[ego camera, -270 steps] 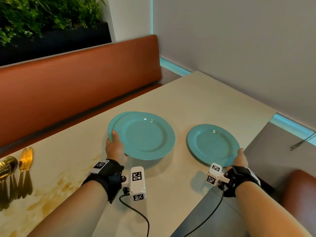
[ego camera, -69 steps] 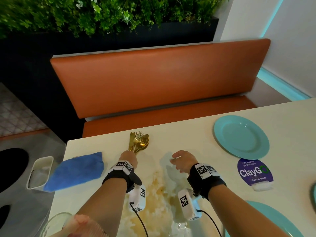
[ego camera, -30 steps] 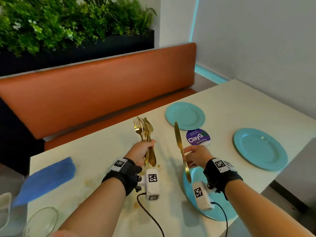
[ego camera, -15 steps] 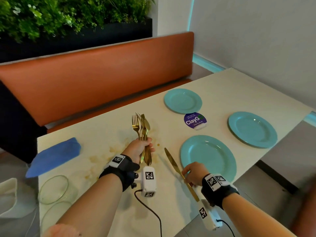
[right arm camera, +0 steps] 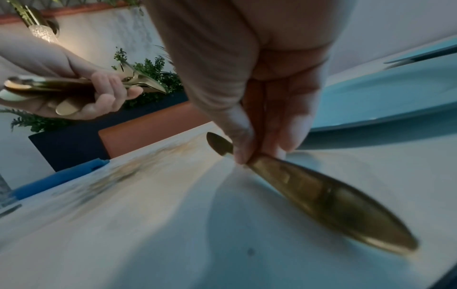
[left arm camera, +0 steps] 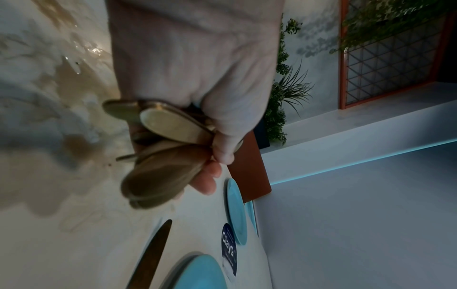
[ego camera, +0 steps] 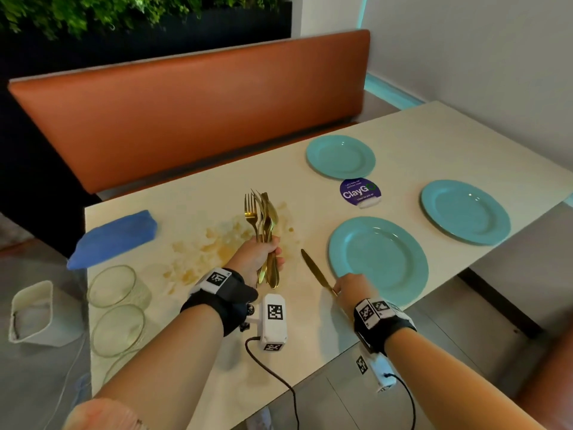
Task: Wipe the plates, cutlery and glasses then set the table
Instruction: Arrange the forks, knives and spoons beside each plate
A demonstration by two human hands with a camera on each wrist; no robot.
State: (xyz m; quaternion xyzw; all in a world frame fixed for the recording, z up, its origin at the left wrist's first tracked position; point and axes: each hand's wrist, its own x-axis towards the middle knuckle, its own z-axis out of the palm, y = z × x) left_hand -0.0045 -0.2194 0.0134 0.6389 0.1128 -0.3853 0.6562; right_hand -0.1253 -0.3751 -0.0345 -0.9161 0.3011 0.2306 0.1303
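Note:
My left hand [ego camera: 259,255] grips a bundle of gold cutlery [ego camera: 263,218] upright above the stained patch of the table; the handle ends [left arm camera: 163,136] stick out below my fist. My right hand [ego camera: 350,288] pinches a gold knife [ego camera: 314,270] by its handle [right arm camera: 321,193], and the knife lies on the table just left of the near teal plate [ego camera: 379,259]. Two more teal plates sit farther off, one at the back [ego camera: 340,156] and one at the right [ego camera: 465,211]. Two clear glasses [ego camera: 116,308] stand at the left edge beside a blue cloth [ego camera: 113,238].
A round purple ClayGo sign [ego camera: 359,191] sits between the plates. Brown spill marks [ego camera: 214,249] spread over the table's middle. An orange bench [ego camera: 198,107] runs along the far side. A white tub [ego camera: 29,311] is on the floor at the left, off the table's edge.
My right hand has lowered the knife from upright in the air to lying on the table left of the near plate. The left hand keeps holding the cutlery bundle.

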